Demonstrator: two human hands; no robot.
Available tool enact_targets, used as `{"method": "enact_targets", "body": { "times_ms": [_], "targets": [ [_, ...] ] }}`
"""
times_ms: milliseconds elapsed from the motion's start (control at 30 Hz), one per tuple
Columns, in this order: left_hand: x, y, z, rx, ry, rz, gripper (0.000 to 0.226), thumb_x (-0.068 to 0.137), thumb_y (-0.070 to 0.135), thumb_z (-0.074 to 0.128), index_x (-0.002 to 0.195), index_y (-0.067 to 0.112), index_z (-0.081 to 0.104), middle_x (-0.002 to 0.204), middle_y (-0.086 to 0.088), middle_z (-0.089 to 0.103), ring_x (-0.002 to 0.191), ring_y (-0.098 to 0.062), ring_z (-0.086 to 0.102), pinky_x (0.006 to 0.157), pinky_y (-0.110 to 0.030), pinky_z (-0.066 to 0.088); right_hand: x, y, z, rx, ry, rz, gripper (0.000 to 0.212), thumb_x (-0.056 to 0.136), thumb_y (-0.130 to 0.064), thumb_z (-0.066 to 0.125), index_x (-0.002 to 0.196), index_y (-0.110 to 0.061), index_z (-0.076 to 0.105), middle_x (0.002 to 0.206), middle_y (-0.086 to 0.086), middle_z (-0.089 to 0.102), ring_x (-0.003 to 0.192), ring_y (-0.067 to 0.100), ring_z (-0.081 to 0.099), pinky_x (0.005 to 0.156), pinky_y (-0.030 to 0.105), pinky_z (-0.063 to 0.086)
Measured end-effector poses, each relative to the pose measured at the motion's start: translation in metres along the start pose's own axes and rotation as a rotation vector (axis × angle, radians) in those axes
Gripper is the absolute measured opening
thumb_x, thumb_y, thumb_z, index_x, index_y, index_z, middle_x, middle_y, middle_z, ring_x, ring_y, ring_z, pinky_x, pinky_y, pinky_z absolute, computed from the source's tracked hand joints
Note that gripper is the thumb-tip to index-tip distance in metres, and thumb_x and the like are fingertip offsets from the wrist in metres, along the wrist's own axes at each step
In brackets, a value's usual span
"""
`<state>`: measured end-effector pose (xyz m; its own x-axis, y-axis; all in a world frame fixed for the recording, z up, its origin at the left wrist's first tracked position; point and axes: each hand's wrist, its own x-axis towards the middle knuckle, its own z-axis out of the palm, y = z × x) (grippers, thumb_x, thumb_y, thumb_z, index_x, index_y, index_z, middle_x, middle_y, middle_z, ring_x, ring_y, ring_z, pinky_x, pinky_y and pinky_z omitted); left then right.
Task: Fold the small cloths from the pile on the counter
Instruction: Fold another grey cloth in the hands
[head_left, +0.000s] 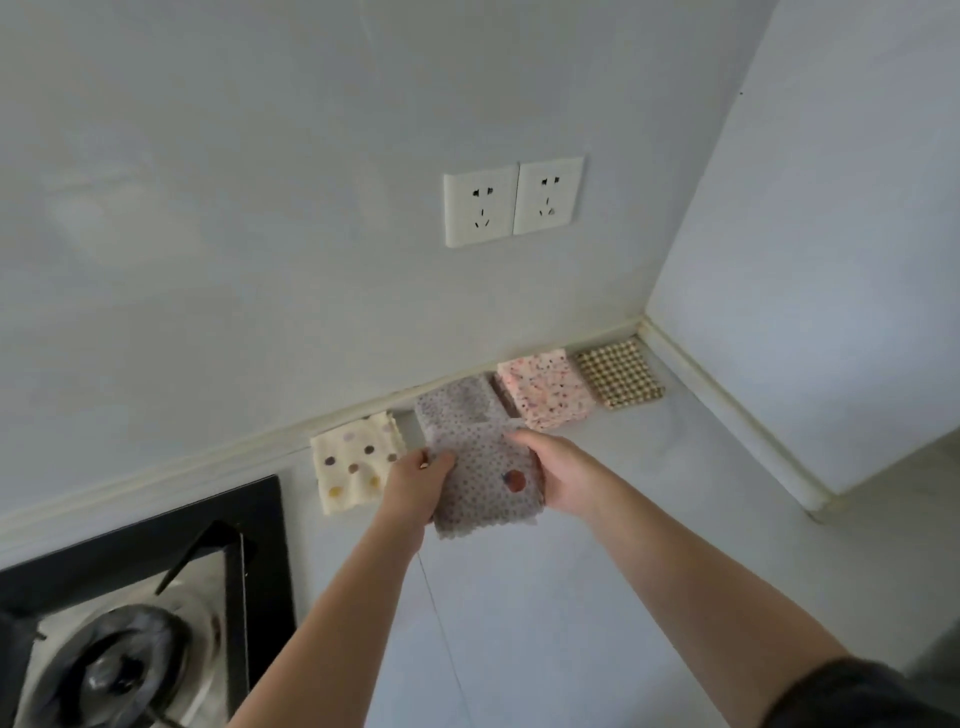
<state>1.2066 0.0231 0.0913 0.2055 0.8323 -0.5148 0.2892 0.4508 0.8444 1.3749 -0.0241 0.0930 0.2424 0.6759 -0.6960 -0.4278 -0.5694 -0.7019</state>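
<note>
A grey dotted cloth (483, 478) with a round red patch is held over the counter between both hands. My left hand (415, 483) grips its left edge and my right hand (558, 475) grips its right edge. Behind it, against the wall, lies another grey dotted cloth (457, 405). Left of that sits a folded cream cloth with large dots (353, 467). To the right lie a folded pink speckled cloth (545, 389) and a folded brown checked cloth (618, 371) in the corner.
A black gas hob (130, 613) with a metal burner fills the lower left. Two white wall sockets (511, 200) are above the cloths. The pale counter (597, 597) meets a side wall on the right.
</note>
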Motion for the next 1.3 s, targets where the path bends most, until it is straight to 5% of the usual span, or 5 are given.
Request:
{"method": "enact_targets", "body": {
  "times_ms": [300, 567, 800, 1033, 1300],
  "targets": [
    [0.068, 0.012, 0.036, 0.156, 0.224, 0.020, 0.027, 0.099, 0.028, 0.047, 0.081, 0.011, 0.058, 0.076, -0.007, 0.053, 0.073, -0.025, 0.052, 0.062, -0.031, 0.038, 0.078, -0.033, -0.011, -0.498, 0.136, -0.274, 0.030, 0.099, -0.027, 0.051, 0.110, -0.002, 0.064, 0.108, 0.020, 0.065, 0.094, 0.031, 0.062, 0.073, 0.029, 0.040],
    [0.123, 0.020, 0.044, 0.480, 0.417, 0.045, 0.040, 0.103, 0.029, 0.037, 0.113, -0.003, 0.059, 0.118, -0.025, 0.060, 0.112, -0.039, 0.054, 0.087, -0.037, 0.039, 0.131, -0.045, 0.014, -0.931, 0.296, -0.589, 0.023, 0.104, -0.027, 0.037, 0.109, -0.012, 0.054, 0.089, 0.007, 0.063, 0.086, 0.029, 0.062, 0.062, 0.034, 0.041],
    [0.134, 0.008, 0.055, 0.494, 0.556, -0.004, 0.037, 0.103, 0.035, 0.033, 0.109, 0.003, 0.050, 0.099, -0.017, 0.060, 0.094, -0.035, 0.057, 0.070, -0.036, 0.037, 0.151, -0.039, 0.029, -1.255, 0.312, -0.484, 0.030, 0.099, -0.005, 0.041, 0.129, -0.008, 0.038, 0.101, 0.011, 0.061, 0.071, 0.026, 0.055, 0.051, 0.034, 0.035],
    [0.120, -0.016, 0.045, 0.998, 0.581, 0.632, 0.039, 0.091, 0.021, 0.040, 0.126, 0.009, 0.055, 0.128, -0.008, 0.058, 0.119, -0.027, 0.054, 0.089, -0.045, 0.046, 0.134, -0.019, 0.015, -1.377, 0.386, -1.187, 0.051, 0.081, -0.004, 0.052, 0.132, -0.002, 0.053, 0.134, 0.017, 0.056, 0.125, 0.035, 0.054, 0.099, 0.048, 0.049],
    [0.130, -0.044, 0.042, 1.275, 0.317, 0.510, 0.056, 0.097, 0.031, 0.027, 0.147, 0.007, 0.034, 0.153, -0.004, 0.035, 0.144, -0.016, 0.024, 0.114, -0.045, 0.010, 0.157, 0.005, 0.004, -1.724, 0.149, -0.889, 0.058, 0.094, -0.030, 0.026, 0.141, -0.003, 0.047, 0.148, 0.014, 0.045, 0.140, 0.028, 0.039, 0.113, 0.049, 0.017]
  ]
}}
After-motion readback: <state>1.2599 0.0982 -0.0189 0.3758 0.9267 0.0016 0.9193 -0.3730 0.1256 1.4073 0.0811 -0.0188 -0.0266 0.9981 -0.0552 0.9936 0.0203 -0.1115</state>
